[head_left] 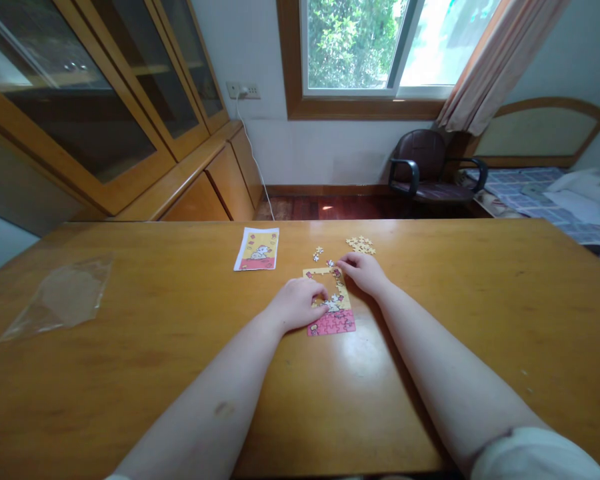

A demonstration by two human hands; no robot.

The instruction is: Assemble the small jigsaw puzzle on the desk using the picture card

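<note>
A partly assembled jigsaw puzzle (331, 323) lies on the table, pink at the bottom and yellow around a gap in its upper middle. My left hand (300, 303) rests over its left side, fingers curved, with the thumb and forefinger apart and touching the puzzle. At the top right corner, my right hand (364, 272) pinches a small puzzle piece (331, 263) at its fingertips. A few loose pieces (318, 253) lie just beyond the puzzle. A pile of pale, face-down pieces (361, 245) sits past my right hand.
A reference picture card (257, 249) with a white animal lies left of the puzzle. Farther left is a clear plastic bag (63, 293) on the wooden table (180, 287). Beyond the table's far edge stand a chair (423, 163), a bed (535, 193) and a glass-door cabinet (180, 150).
</note>
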